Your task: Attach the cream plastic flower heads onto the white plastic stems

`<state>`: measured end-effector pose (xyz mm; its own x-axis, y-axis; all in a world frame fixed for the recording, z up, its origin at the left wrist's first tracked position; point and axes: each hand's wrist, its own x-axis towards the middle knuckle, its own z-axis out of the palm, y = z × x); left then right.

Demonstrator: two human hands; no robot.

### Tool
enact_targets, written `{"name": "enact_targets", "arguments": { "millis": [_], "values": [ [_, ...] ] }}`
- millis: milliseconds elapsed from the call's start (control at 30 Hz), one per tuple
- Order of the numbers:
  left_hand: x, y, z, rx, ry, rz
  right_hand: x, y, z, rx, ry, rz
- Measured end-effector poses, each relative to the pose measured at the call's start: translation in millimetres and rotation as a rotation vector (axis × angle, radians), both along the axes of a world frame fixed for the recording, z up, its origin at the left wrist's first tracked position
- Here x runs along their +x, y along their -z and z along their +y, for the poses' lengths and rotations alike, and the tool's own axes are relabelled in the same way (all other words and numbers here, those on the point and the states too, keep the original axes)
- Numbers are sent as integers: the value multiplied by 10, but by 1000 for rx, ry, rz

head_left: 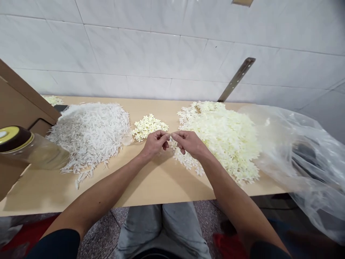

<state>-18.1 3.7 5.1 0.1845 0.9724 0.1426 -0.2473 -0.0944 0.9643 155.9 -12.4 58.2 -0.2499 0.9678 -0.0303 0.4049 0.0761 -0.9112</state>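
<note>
My left hand (155,143) and my right hand (188,142) meet fingertip to fingertip above the wooden table (151,183), both pinched closed on something small and pale that I cannot make out. A small pile of cream fabric flowers (149,126) lies just behind the hands. A large heap of the same cream flowers (223,135) spreads to the right, touching my right hand's side. A big pile of thin white plastic stems (90,131) lies to the left.
A clear jar with a yellow-rimmed dark lid (24,147) lies at the left, beside a brown cardboard box (18,100). A crumpled clear plastic bag (304,158) hangs over the table's right end. A white tiled wall (161,54) backs the table.
</note>
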Motion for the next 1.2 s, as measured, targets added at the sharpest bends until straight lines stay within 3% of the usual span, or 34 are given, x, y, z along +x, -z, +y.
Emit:
{"name": "enact_targets", "arguments": {
  "millis": [200,400,667,900,1200],
  "values": [
    [-18,-10,17,27,-99,15,-34,166,171,-6,72,34],
    [-32,13,49,-48,-133,-65,-55,223,153,-9,71,269],
    [-24,31,49,-144,-66,-113,-23,244,85,-1,29,317],
    [-32,-70,-9,-204,183,-156,-48,159,76,-62,-3,220],
    [-65,-18,54,-232,119,-194,1,217,107,-177,-16,267]
  ]
}}
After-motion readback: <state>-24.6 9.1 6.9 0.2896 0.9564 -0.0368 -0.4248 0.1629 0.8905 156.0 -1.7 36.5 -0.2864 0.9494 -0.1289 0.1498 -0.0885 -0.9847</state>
